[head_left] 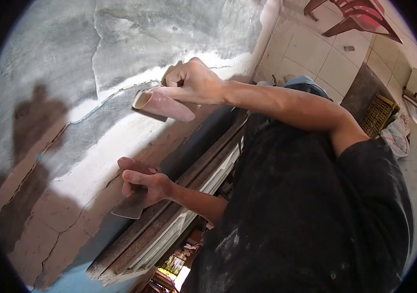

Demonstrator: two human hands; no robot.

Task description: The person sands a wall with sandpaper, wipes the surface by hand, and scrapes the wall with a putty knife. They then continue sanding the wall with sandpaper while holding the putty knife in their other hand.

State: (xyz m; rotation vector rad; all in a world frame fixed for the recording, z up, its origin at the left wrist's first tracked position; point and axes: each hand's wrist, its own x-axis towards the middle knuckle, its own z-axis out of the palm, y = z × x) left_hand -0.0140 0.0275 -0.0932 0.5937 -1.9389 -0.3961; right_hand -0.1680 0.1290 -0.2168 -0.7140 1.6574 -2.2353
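My right hand (194,83) is closed close to the wall, its fingers curled at a pale patched line. Under its fingers is a pinkish tube-shaped piece (169,105) with a pale open end and a flat dark edge beneath; its exact kind is unclear. Lower down, my left hand (152,185) grips a putty knife (131,206), its flat blade pointing downward and its reddish handle end showing above the thumb. Behind both hands, the grey and white wall (91,151) has a long crack (52,141) and peeling edges. Palm-side contacts are hidden.
A dark wooden beam (169,211) runs diagonally below my left hand, beside pale slats (169,239). A tiled floor (308,49) lies at upper right, with a red plastic chair (365,17) and a yellow crate (378,115). My dark shirt (291,215) fills the lower right.
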